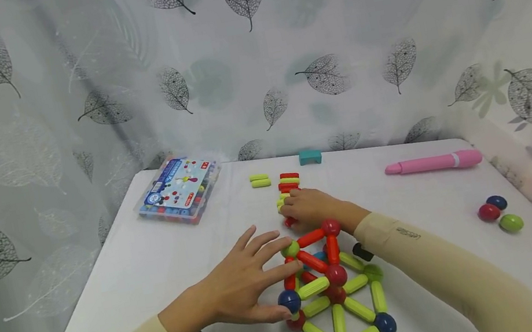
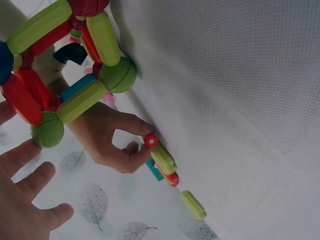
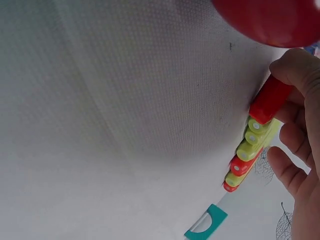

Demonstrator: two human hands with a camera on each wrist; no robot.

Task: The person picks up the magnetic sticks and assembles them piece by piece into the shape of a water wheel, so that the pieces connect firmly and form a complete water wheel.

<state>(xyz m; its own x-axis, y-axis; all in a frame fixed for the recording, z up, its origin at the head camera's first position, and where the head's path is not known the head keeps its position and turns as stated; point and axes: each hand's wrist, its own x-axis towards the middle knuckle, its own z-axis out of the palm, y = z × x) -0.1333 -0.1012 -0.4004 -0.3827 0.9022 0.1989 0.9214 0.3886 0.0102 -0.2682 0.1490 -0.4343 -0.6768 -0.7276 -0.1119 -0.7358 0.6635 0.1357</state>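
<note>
A frame of red and yellow-green magnetic rods with red, blue and green balls stands on the table's near side. Beside its left flank is my left hand, fingers spread, fingertips right at a green ball and a blue ball. My right hand reaches past the frame and pinches a red magnetic rod between thumb and finger. That rod sits at the near end of a row of yellow-green and red rods. Two yellow-green rods lie left of the row.
A clear plastic case with a printed label lies at the back left. Near the back edge is a teal block. To the right lie a pink pen-shaped thing and loose red, blue and green balls. A leaf-patterned curtain hangs behind.
</note>
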